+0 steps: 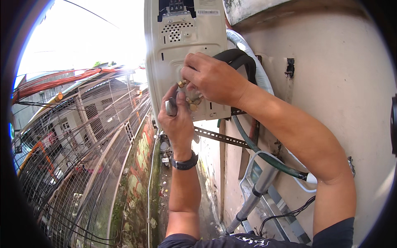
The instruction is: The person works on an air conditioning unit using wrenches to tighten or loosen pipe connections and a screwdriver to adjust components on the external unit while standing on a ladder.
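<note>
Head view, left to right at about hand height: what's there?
Wire mesh fence → left hand gripping a metal tool → brass valve fittings on the outdoor unit → right hand → black insulated hoses → beige wall.

Both arms reach up, left hand (178,120) fisted, right hand (211,78) above with fingers curled.

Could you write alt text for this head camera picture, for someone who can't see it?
A person's two bare hands work at small brass valve fittings on the side of a cream outdoor air conditioner unit mounted on a wall; the left hand grips a metal tool, the right hand touches the fittings. Black hoses loop behind; far below, an alley.
</note>
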